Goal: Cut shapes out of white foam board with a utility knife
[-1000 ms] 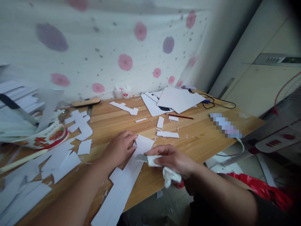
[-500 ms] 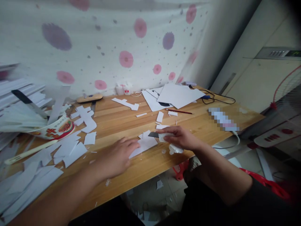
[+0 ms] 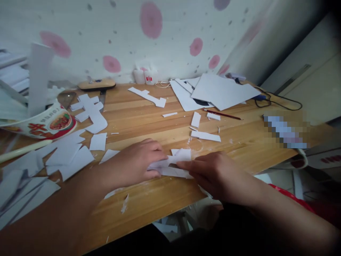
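Both hands (image 3: 141,159) touch white card (image 3: 167,171) on the table (image 3: 151,204).

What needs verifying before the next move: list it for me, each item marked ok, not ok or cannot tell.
1. White sheet steadied: ok, the left hand rests on it.
2. Left hand apart from the dark blade: ok, though the gap looks small.
3. Right hand gripping the blade firmly: cannot tell, the hand hides its hold.
4. Surroundings free of offcuts: not ok, a white strip lies beyond the right hand.
5. Pencil away from both hands: ok.
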Demonstrator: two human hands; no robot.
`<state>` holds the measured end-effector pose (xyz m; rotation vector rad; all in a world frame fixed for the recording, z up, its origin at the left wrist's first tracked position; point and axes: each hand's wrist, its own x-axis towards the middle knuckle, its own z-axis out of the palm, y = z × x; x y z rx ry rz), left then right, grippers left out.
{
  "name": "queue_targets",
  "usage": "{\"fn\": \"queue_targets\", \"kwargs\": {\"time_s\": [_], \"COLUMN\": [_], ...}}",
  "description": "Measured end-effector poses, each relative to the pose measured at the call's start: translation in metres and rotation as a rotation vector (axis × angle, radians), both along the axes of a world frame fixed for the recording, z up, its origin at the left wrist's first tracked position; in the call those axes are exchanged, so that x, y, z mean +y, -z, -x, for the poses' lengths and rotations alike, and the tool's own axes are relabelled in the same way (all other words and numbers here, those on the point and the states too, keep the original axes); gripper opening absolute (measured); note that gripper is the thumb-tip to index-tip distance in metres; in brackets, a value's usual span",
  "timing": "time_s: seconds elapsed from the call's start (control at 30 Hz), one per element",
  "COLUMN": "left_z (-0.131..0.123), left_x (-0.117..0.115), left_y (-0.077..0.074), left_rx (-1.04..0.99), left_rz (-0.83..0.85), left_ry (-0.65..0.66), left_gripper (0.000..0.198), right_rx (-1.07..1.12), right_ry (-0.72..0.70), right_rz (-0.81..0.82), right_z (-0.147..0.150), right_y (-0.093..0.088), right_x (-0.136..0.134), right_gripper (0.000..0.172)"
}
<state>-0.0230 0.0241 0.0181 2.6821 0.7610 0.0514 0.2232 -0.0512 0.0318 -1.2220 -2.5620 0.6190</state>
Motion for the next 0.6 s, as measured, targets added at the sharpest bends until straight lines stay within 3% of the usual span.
{"fn": "queue_targets", "kwargs": {"time_s": [0.2,0.6], "left_z": [0.003,0.003], "left_x": [-0.002,-0.002], "left_y": [0.011,0.013], "left_rx": [-0.044,-0.036], "left_rz": [-0.073,-0.109], "left_ry": [0.006,0.017], "left_gripper": [0.025,0.029], "right_rx": [-0.081,-0.138], "right_ry": [-0.049,-0.052], "right_rz": [-0.012,-0.017], "right_z": [0.003,0.003], "right_y": [-0.004,-0.005], "right_x": [0.011,0.011], "right_gripper": [0.035,0.035]}}
